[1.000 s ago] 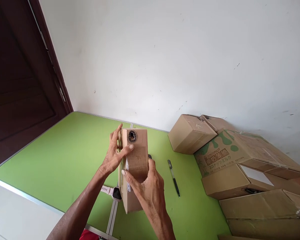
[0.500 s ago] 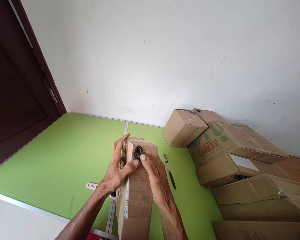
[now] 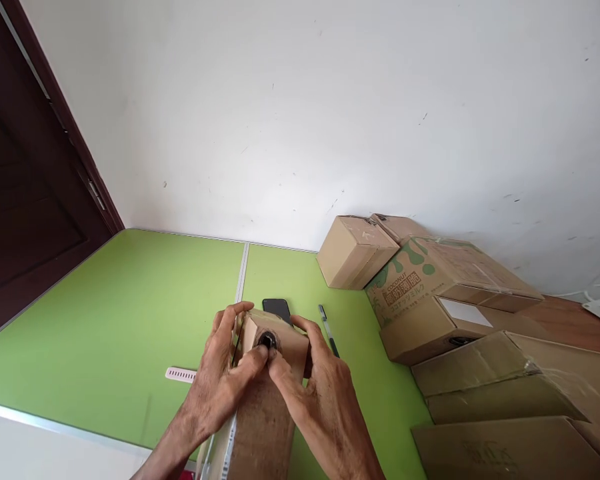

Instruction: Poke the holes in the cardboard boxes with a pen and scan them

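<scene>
A small brown cardboard box [image 3: 263, 420] with a torn round hole [image 3: 267, 341] near its far end lies tilted toward me over the green table [image 3: 130, 313]. My left hand [image 3: 220, 387] wraps the box's left side, thumb beside the hole. My right hand [image 3: 320, 393] clasps the right side, thumb tip at the hole's edge. Something dark shows inside the hole.
A black phone [image 3: 277, 309] lies just beyond the box, a pen [image 3: 327, 327] to its right, a white watch strap [image 3: 181, 375] to the left. Several cardboard boxes [image 3: 430, 300] pile at the right. A dark door [image 3: 25, 200] stands at the left, a white wall behind.
The box has tipped down toward me and lower in view. My right hand climbed from the box's lower side to the hole end. The phone came into sight behind it.
</scene>
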`<control>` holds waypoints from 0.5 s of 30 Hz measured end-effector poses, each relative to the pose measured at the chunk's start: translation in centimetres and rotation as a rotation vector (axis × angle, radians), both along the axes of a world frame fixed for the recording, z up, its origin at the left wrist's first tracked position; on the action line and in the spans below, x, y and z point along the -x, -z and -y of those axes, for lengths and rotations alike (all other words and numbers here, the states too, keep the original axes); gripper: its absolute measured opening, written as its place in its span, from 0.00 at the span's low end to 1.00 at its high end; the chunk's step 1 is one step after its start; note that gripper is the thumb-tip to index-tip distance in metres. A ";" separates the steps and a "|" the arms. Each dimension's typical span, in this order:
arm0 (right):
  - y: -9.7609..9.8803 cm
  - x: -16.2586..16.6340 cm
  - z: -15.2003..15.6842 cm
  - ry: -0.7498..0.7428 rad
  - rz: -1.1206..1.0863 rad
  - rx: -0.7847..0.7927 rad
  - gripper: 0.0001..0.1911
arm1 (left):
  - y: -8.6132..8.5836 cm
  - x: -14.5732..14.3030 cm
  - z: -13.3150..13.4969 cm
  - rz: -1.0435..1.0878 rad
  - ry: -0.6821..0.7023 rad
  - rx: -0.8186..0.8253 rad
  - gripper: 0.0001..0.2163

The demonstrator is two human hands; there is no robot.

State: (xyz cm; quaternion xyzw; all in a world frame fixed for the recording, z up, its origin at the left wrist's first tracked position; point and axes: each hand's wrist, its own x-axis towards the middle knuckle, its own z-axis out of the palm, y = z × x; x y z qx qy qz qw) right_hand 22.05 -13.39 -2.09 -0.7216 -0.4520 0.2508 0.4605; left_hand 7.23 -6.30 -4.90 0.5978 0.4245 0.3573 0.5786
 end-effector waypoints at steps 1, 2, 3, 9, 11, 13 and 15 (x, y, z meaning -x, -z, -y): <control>0.1 0.1 0.2 -0.010 0.018 0.018 0.34 | 0.1 0.2 0.3 -0.029 0.011 0.008 0.26; 0.3 0.3 0.4 -0.023 0.042 0.025 0.30 | 0.1 0.5 0.5 -0.057 0.026 0.023 0.26; 0.5 0.5 0.4 -0.041 0.066 0.025 0.26 | 0.1 0.7 0.6 -0.079 0.044 0.043 0.27; 1.0 1.2 -0.1 -0.125 0.148 -0.001 0.17 | 0.1 1.9 0.3 -0.123 0.108 0.093 0.29; 1.1 1.0 -0.3 -0.147 0.151 -0.022 0.17 | 0.2 2.2 0.1 -0.131 0.118 0.089 0.28; 1.1 0.7 -0.5 -0.168 0.148 -0.038 0.17 | 0.2 2.4 -0.1 -0.120 0.120 0.082 0.27; 1.1 0.4 -0.5 -0.197 0.142 -0.041 0.18 | 0.1 2.4 -0.1 -0.113 0.118 0.078 0.27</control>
